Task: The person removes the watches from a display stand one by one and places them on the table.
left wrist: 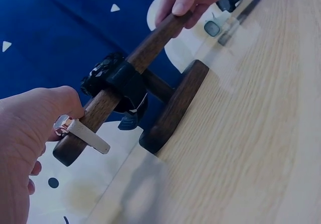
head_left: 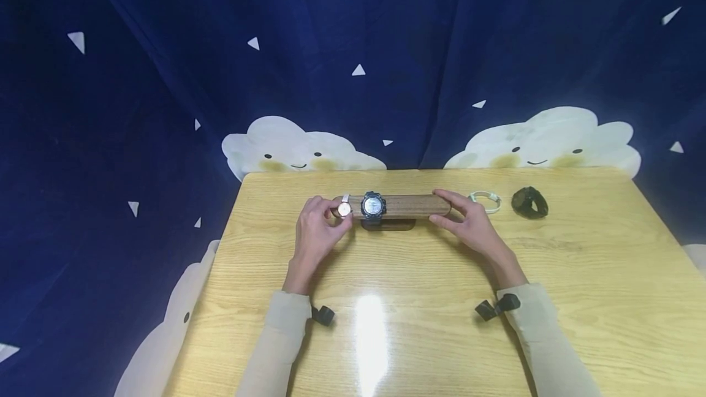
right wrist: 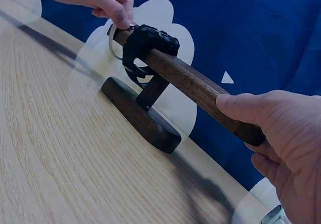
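A dark wooden T-shaped stand (head_left: 410, 206) has its bar across both hands. Near the bar's left end hangs a small watch with a white strap (left wrist: 89, 135) and a rose-gold case; the left hand (head_left: 317, 228) pinches it there, thumb and fingers around its face. Beside it, a bulky black digital watch (head_left: 372, 206) is wrapped around the bar, its strap ends hanging below in the left wrist view. The right hand (head_left: 473, 225) grips the bar's right end, thumb in front and fingers behind, as the right wrist view shows (right wrist: 286, 133).
On the wooden table (head_left: 419, 336), right of the right hand, lie a pale-strapped watch (head_left: 486, 202) and, farther right, a black watch (head_left: 529, 203). The stand's base (right wrist: 143, 116) rests near the back edge. A dark blue curtain (head_left: 342, 29) with clouds and triangles hangs behind.
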{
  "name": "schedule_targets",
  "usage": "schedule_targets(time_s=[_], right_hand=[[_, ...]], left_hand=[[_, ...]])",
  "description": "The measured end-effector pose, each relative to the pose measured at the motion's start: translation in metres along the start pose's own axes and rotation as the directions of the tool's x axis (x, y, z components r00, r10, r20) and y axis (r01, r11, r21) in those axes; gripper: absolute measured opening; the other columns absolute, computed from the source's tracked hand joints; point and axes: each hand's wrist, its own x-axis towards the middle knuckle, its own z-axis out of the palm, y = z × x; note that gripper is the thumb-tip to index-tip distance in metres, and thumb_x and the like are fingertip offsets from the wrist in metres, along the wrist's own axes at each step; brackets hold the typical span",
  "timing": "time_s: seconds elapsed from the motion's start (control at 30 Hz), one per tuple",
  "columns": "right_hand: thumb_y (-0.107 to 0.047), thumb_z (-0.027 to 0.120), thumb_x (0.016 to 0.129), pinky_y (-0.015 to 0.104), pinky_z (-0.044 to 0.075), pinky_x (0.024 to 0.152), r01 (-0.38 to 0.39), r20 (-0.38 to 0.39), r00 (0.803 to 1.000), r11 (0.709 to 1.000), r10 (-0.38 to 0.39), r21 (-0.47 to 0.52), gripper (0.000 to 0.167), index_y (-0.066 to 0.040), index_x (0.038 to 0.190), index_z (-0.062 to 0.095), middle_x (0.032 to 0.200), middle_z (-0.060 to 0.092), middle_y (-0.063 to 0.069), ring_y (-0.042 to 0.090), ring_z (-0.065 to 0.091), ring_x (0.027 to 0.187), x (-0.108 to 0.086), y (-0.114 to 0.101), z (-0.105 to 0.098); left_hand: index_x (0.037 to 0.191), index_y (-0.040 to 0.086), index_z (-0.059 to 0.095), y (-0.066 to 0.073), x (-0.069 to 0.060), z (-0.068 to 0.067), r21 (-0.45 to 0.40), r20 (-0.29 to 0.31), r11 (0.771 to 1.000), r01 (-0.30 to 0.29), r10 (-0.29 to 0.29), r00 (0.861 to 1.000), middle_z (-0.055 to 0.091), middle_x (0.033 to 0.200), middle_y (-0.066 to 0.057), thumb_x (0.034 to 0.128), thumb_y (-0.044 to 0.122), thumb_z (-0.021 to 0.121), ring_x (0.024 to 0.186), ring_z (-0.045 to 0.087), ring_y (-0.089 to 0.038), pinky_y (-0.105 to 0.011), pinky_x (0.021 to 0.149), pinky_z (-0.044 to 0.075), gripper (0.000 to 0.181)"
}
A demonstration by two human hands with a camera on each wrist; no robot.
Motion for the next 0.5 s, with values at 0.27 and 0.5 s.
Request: schedule_targets(time_s=[0.27,0.5], right_hand=[[-0.006,0.083,0.090,0.056,0.038,0.119,-0.003,-0.002,1.000,1.000,0.003,0.001,0.062,-0.004,0.147,0.059,0.150,0.057,0.019,0.040,0.048,0.143,-0.0003,0.0003,0.0000],[-0.001,0.081,0.090,0.057,0.037,0.119,-0.022,-0.004,1.000,1.000,0.022,-0.002,0.060,0.002,0.146,0.057,0.149,0.056,0.024,0.043,0.047,0.142,-0.0008,-0.0091,0.0000]], left_hand=[[0.103,0.004,0.078,-0.0034,0.0008,-0.0032,0.000,0.007,1.000,0.018,-0.018,1.000,0.060,0.078,-0.005,0.0812,0.026,0.085,0.073,0.049,-0.015,-0.027,0.057,0.044,0.031],[0.099,0.005,0.078,-0.0070,0.0018,-0.0058,-0.012,0.000,1.000,0.013,-0.013,1.000,0.059,0.077,-0.006,0.0812,0.025,0.084,0.073,0.048,-0.016,-0.028,0.057,0.043,0.028]])
